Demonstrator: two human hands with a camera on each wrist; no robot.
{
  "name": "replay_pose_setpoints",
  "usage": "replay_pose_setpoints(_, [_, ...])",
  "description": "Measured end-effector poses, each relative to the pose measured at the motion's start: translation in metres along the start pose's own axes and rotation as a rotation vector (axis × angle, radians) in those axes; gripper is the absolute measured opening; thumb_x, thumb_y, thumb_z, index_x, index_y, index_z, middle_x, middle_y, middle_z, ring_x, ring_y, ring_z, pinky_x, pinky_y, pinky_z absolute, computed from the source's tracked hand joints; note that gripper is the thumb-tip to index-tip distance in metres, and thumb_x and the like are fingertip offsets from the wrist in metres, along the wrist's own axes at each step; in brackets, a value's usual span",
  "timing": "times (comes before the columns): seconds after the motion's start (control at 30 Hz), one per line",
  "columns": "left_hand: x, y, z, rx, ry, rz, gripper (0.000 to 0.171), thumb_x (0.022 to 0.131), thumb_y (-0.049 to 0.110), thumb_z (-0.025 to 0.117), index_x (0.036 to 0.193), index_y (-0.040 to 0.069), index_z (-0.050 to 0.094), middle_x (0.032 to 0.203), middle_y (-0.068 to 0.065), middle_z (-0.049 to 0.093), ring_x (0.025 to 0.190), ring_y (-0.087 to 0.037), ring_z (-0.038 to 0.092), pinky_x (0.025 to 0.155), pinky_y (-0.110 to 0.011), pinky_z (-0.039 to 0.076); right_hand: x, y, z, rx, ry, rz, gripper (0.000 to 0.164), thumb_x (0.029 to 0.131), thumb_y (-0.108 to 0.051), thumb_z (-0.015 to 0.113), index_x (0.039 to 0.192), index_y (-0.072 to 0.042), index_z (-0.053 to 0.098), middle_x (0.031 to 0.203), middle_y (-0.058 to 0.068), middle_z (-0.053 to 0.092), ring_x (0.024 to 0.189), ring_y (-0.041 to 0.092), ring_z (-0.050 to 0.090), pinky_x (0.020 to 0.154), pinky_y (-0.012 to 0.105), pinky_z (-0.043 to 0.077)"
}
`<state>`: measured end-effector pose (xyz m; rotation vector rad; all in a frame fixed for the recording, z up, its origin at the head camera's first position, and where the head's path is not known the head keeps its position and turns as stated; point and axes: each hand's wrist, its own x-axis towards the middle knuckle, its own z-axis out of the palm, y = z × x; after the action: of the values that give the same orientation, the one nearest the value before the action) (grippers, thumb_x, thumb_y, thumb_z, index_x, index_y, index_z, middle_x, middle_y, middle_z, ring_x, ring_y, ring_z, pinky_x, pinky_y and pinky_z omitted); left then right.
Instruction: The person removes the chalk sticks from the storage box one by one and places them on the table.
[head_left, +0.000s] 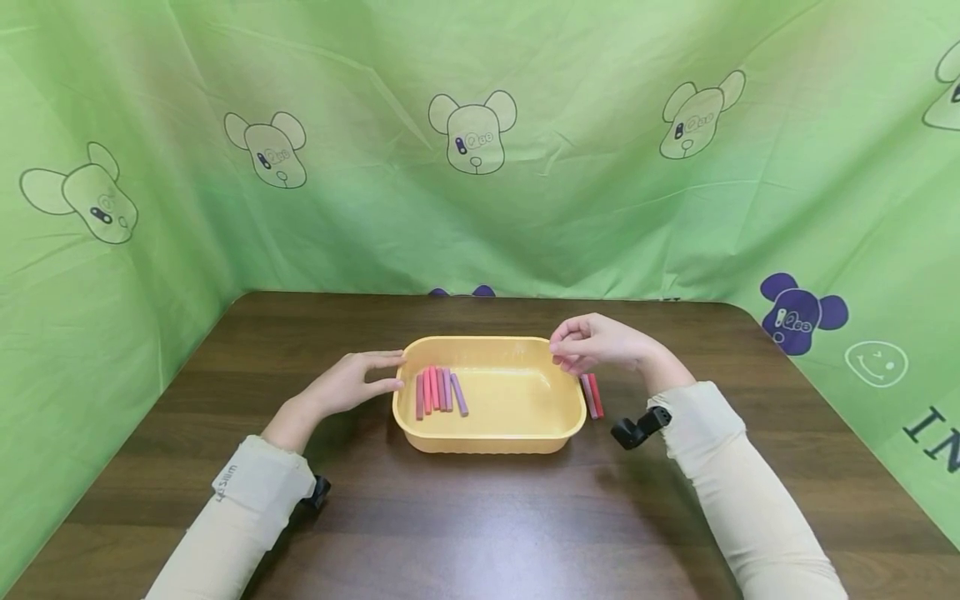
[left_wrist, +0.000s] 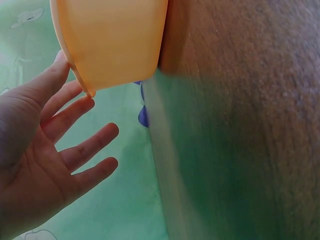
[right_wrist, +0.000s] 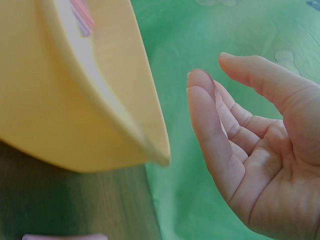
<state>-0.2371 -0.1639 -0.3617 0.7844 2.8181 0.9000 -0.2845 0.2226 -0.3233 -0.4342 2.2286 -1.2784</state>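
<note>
A yellow rectangular plastic basin (head_left: pixel 517 408) stands on the table, holding several slim pink, reddish and purple sticks (head_left: pixel 435 389) side by side in its left half. My left hand (head_left: pixel 348 385) is at the basin's left end, thumb and fingertips touching the rim; its other fingers are spread in the left wrist view. Over the right rear corner hovers my right hand (head_left: pixel 596 342), fingers loosely bent; in the right wrist view thumb and forefinger are apart with nothing between them. Beside the basin's right end lie a purple stick (head_left: pixel 588 397) and a red stick (head_left: pixel 596 396).
The dark wood-grain table (head_left: pixel 480 525) extends around the basin on all sides. A green cloth (head_left: pixel 480 242) with printed bear faces hangs behind the table and at both sides. Each wrist carries a small black camera, such as the right one (head_left: pixel 640 427).
</note>
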Motion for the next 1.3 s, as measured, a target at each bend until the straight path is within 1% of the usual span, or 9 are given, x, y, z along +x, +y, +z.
replay_pose_setpoints(0.07, [0.0,0.0,0.0,0.002,0.0,-0.004,0.049,0.089,0.028,0.062,0.132,0.004,0.053,0.139,-0.014,0.05,0.133,-0.033,0.042,0.11,-0.049,0.035,0.003,-0.004,0.003,-0.016,-0.013,-0.012,0.03,0.09,-0.021,0.061,0.105,0.004,0.053,0.083,0.0,0.065,0.071,0.009,0.062,0.069,0.026,0.057])
replay_pose_setpoints(0.17, [-0.001,0.0,0.0,-0.005,-0.001,-0.011,0.049,0.089,0.027,0.063,0.132,0.004,0.053,0.139,-0.014,0.05,0.133,-0.033,0.042,0.11,-0.049,0.034,0.008,-0.01,0.006,-0.038,-0.026,-0.025,0.028,0.09,-0.021,0.062,0.104,0.002,0.054,0.085,0.0,0.065,0.072,0.01,0.063,0.071,0.027,0.057])
replay_pose_setpoints(0.3, [-0.001,0.0,0.001,-0.001,0.003,-0.002,0.049,0.089,0.026,0.063,0.131,0.004,0.053,0.139,-0.015,0.05,0.132,-0.034,0.043,0.109,-0.049,0.035,0.014,-0.017,0.01,-0.062,-0.035,-0.031,0.03,0.089,-0.019,0.061,0.107,0.004,0.054,0.087,0.003,0.066,0.074,0.011,0.063,0.073,0.028,0.056])
replay_pose_setpoints(0.47, [-0.001,-0.002,0.001,0.009,0.011,0.011,0.047,0.089,0.024,0.063,0.13,0.003,0.054,0.137,-0.016,0.051,0.131,-0.035,0.044,0.109,-0.049,0.035,0.021,-0.026,0.017,-0.077,-0.067,-0.04,0.034,0.089,-0.018,0.06,0.111,0.007,0.054,0.089,0.007,0.066,0.074,0.012,0.064,0.074,0.029,0.057])
replay_pose_setpoints(0.67, [-0.001,-0.002,0.001,0.004,0.009,0.007,0.048,0.089,0.025,0.063,0.131,0.003,0.054,0.138,-0.015,0.051,0.131,-0.034,0.044,0.109,-0.049,0.035,0.03,-0.036,0.026,-0.103,-0.095,-0.04,0.03,0.089,-0.017,0.061,0.108,0.005,0.056,0.088,0.007,0.067,0.073,0.011,0.064,0.074,0.03,0.058])
replay_pose_setpoints(0.77, [0.0,-0.002,0.001,-0.004,0.008,0.002,0.049,0.089,0.027,0.063,0.131,0.004,0.053,0.139,-0.014,0.05,0.132,-0.033,0.043,0.11,-0.049,0.035,0.037,-0.04,0.029,-0.112,-0.107,-0.033,0.029,0.089,-0.017,0.061,0.108,0.004,0.056,0.089,0.007,0.067,0.073,0.01,0.064,0.075,0.03,0.058])
replay_pose_setpoints(1.0, [0.001,-0.002,0.001,-0.006,0.007,0.007,0.049,0.089,0.027,0.063,0.131,0.004,0.053,0.139,-0.014,0.05,0.132,-0.032,0.043,0.11,-0.048,0.035,0.048,-0.047,0.035,-0.098,-0.119,-0.019,0.027,0.09,-0.015,0.061,0.107,0.004,0.057,0.083,-0.001,0.067,0.072,0.009,0.063,0.077,0.03,0.057])
replay_pose_setpoints(1.13, [0.001,-0.002,0.001,-0.004,0.004,0.004,0.05,0.089,0.028,0.063,0.132,0.004,0.053,0.139,-0.014,0.05,0.132,-0.032,0.043,0.11,-0.049,0.035,0.053,-0.049,0.038,-0.103,-0.13,-0.015,0.025,0.09,-0.015,0.06,0.106,0.003,0.057,0.083,-0.001,0.067,0.072,0.009,0.063,0.076,0.029,0.057])
replay_pose_setpoints(1.3, [0.001,-0.002,0.001,0.0,0.0,-0.003,0.05,0.089,0.029,0.063,0.132,0.005,0.053,0.14,-0.014,0.049,0.133,-0.032,0.042,0.11,-0.049,0.034,0.06,-0.048,0.042,-0.113,-0.149,0.003,0.021,0.09,-0.014,0.059,0.104,0.002,0.059,0.084,0.002,0.068,0.071,0.009,0.064,0.076,0.028,0.057])
